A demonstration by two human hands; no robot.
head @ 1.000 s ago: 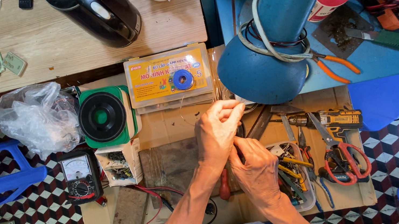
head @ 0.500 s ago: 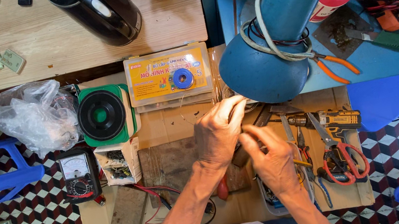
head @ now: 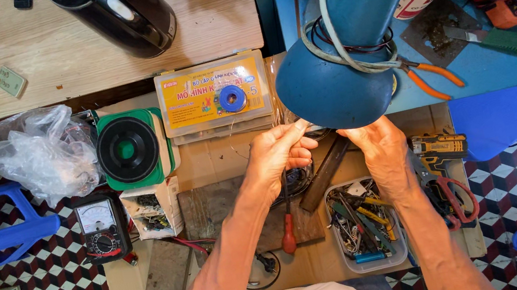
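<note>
Thin wire (head: 302, 129), pale and barely visible, is what we pinch: the fingertips (head: 295, 133) of our left hand (head: 275, 156) are pressed together on it, lifted just under the lamp's rim so the light falls on the work.

Our right hand (head: 382, 144): fingers curled close together beside the left, reaching toward the same spot under the shade; whether they clamp the wire we cannot tell, since the shade hides the tips.

Blue desk lamp (head: 346, 37): shade tilted down over both hands, its grey cord looped around the neck to keep slack off the bench.

Dark flat bar (head: 323, 172): lying slantwise on the cardboard between our wrists.

Red-handled screwdriver (head: 288, 232): parked below the left wrist, handle toward us for a quick grab.

Clear tray of small tools (head: 365, 225): under the right forearm, within reach.

Scissors (head: 456, 199): right of the tray.

Yellow kit box (head: 214, 96): a blue solder reel resting on its lid.

Green-framed speaker (head: 130, 150) and analogue meter (head: 100, 229): off to the left.

Crumpled plastic bag (head: 41, 155): far left.
</note>
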